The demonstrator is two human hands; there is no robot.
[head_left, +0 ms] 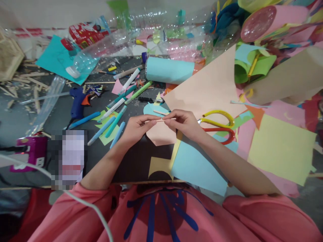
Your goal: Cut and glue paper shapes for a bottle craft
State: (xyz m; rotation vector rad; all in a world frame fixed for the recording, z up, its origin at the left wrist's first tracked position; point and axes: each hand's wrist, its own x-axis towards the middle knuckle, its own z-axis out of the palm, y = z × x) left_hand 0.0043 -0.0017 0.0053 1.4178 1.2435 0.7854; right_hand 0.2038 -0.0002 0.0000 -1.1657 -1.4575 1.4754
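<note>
My left hand (136, 130) and my right hand (186, 125) meet over the middle of the table. Between their pinched fingertips runs a thin pale stick (163, 120), held level; both hands are closed on it. Most of its length is hidden by the fingers. Just beneath lies a peach paper piece (163, 133), with a light blue paper piece (150, 108) behind it. Another thin stick (160, 112) rests close to the fingertips. Scissors (228, 119) with yellow and red handles lie beside my right hand, partly covered by it.
Several markers (116, 125) lie left of my hands, near a blue glue gun (77, 102). A phone (73, 154) and a purple box (31, 153) are nearer left. Clear plastic bottles (106, 47) and a blue-wrapped bottle (170, 70) line the back. Coloured paper (282, 148) covers the right.
</note>
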